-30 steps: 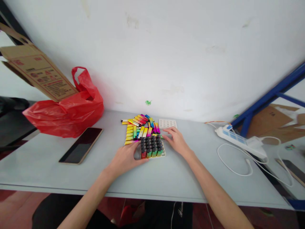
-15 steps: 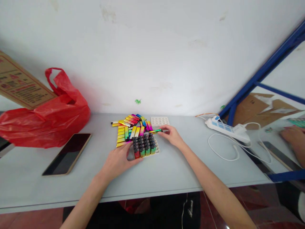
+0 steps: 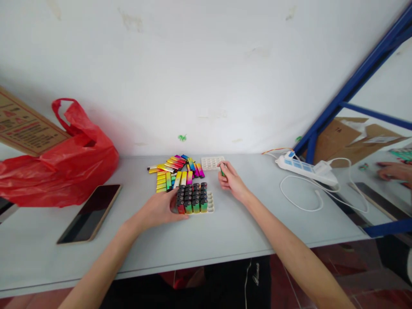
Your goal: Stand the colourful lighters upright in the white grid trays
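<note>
My right hand (image 3: 233, 179) is closed around a lighter (image 3: 222, 171), held up on the right of the filled tray; fingers hide most of it. My left hand (image 3: 158, 209) grips the left side of a white tray (image 3: 210, 207), thumb along the front and fingers behind. Rows of upright lighters (image 3: 192, 198) with black tops fill most of that tray, while its right-hand column of holes shows bare. Just behind lies a loose heap of shiny lighters (image 3: 174, 165) in yellow, red, pink and blue. A second white tray (image 3: 212, 163) with no lighters sits near the wall.
On the left are a phone (image 3: 90, 213), a red plastic bag (image 3: 86, 159) and a cardboard box (image 3: 30, 124). A power strip (image 3: 305, 168) with white cables lies at the right, before a blue metal frame (image 3: 341, 101). Beyond it another person's hand (image 3: 394, 171) shows.
My right hand has lifted the lighter away from the heap, turning it from lying sideways to more upright. My left hand stays on the tray. The camera view has shifted slightly.
</note>
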`<state>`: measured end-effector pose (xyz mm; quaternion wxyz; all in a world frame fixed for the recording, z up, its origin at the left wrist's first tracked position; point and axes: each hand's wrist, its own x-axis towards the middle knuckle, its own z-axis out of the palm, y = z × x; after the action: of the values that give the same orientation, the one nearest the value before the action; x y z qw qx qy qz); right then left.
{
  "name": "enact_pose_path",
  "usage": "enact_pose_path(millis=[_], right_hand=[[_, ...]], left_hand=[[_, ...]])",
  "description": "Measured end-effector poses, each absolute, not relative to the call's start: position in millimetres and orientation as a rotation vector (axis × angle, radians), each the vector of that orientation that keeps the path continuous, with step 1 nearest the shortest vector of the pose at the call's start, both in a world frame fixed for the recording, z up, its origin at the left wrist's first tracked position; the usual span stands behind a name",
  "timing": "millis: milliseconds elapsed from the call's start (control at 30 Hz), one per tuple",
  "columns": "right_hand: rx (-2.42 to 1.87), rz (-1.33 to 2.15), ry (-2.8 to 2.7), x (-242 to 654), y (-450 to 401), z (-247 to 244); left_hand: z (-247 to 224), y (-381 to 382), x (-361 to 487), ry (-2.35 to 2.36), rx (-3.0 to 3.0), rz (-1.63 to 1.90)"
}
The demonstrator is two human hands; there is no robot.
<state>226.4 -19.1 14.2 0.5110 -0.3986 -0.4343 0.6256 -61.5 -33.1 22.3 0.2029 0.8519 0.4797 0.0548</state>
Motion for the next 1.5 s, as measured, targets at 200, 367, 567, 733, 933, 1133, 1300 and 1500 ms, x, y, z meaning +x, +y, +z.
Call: enact_pose_path(millis=[200,367,567,733,933,1133,1300,1500], right_hand=[[-1.151,1.476,-1.167,216.1,-19.7,2.3],[-1.260,1.327,-1.177,208.6,-21.7,-2.8],[-1.261,1.280,-1.192,209.0,-19.5,-4.1],[-1.244,1.264,-1.177,210.1,-19.5,-3.8],[-1.243,1.254,-1.187,213.8,-16.6,-7.2],[-1.275,1.208,-1.198,215.9,-14.7,-6.5],[-1.144,1.369,-1.252,221.8,-19.0,4.5],[-0.996,1.316,-1.594,232.4,-29.8,19.0]], left_hand=[[22.0,-37.4,-66.0,1.301,2.263,0.257],[41.8,-40.9,-71.8,1.331,2.280,0.247],[77.1,-24.1,-89.4,1.332,2.127,0.542],[67.8,16.8,-62.4,1.273,2.095,0.878],[45.6,14.8,-44.7,1.100,2.226,0.807],[42.1,3.4,-43.5,0.960,2.271,0.715],[41.3,3.5,-44.6,0.957,2.260,0.690],[37.5,2.1,-47.9,0.978,2.247,0.634]])
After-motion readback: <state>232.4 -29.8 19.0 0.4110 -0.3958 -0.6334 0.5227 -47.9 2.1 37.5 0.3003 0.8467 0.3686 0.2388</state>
